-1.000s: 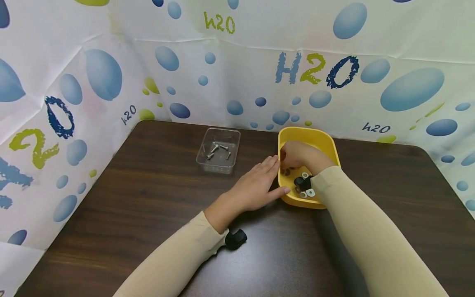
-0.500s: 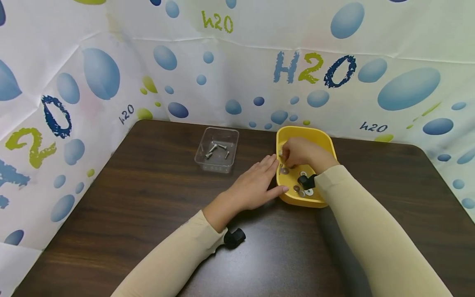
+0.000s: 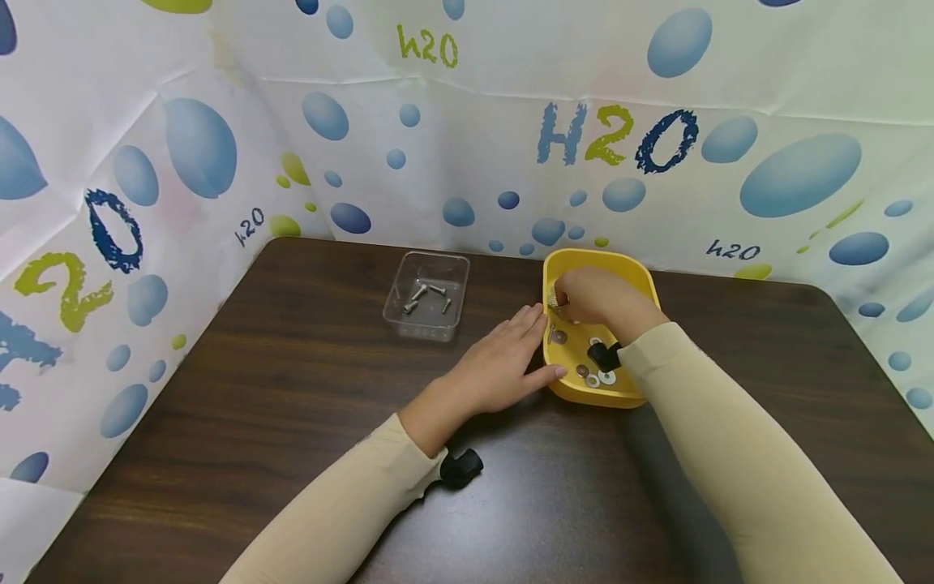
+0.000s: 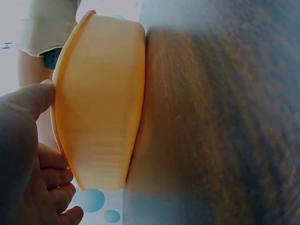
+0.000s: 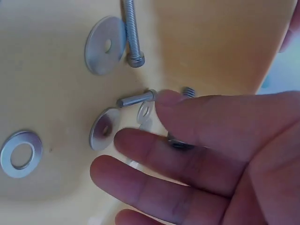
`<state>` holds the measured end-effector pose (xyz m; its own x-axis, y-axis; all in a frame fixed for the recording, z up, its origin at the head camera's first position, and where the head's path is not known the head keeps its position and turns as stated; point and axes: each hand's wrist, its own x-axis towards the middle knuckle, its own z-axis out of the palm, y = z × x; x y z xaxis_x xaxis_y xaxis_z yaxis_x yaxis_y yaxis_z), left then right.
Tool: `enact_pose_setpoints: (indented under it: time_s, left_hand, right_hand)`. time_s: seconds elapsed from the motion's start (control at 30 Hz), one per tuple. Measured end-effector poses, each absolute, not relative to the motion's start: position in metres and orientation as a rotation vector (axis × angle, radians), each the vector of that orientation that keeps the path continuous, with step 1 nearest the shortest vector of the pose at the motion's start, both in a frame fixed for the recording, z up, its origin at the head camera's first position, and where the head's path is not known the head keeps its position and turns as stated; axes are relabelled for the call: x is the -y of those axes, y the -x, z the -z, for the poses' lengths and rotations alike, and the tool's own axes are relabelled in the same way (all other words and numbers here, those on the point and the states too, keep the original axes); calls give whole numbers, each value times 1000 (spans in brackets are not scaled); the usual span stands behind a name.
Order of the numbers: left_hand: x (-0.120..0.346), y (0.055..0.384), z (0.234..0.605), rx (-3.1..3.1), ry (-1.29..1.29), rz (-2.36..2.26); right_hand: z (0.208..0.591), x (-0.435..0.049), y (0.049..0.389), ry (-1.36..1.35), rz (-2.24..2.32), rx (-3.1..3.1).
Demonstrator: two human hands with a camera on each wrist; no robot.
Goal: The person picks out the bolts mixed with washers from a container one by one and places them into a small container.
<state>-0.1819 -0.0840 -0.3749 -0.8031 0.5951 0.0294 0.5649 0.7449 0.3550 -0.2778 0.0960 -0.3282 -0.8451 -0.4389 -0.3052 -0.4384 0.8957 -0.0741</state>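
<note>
My left hand (image 3: 503, 365) rests with straight fingers along the near left side of the yellow bin (image 3: 594, 399), its thumb on the rim. The right hand (image 3: 594, 300) reaches into the bin near its left wall. In the right wrist view, a bolt (image 5: 189, 92) lies between my right thumb and index finger, its threads above the thumb and dark head below. At the thumb tip is a second bolt (image 5: 136, 99), close to a large washer (image 5: 99, 136). A longer bolt (image 5: 132, 35) lies against another large washer (image 5: 96, 51), with a smaller washer (image 5: 8, 157) apart from them.
A clear plastic tray (image 3: 426, 330) holding several bolts (image 3: 418, 292) stands left of the bin on the dark wooden table (image 3: 306, 365). More washers (image 3: 607, 378) lie in the bin's near end. A patterned sheet (image 3: 467, 146) hangs behind and left of the table.
My right hand has drawn back slightly from the bin's left wall, showing a washer and bolt there, and then shifted a little farther away. My left hand stays at the bin's side.
</note>
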Motion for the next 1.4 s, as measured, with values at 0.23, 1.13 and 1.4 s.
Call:
enact_pose_setpoints:
  time_s: [0.23, 1.13, 1.4]
  left_hand:
    - [86, 184, 375, -2855, -938, -538]
    - [135, 184, 367, -2996, -975, -647]
    - [195, 192, 366, -3092, -779, -732]
  right_hand:
    - [325, -98, 282, 617, 61, -2740]
    - [305, -111, 282, 570, 614, -2804]
    - [282, -82, 265, 680, 730, -2927]
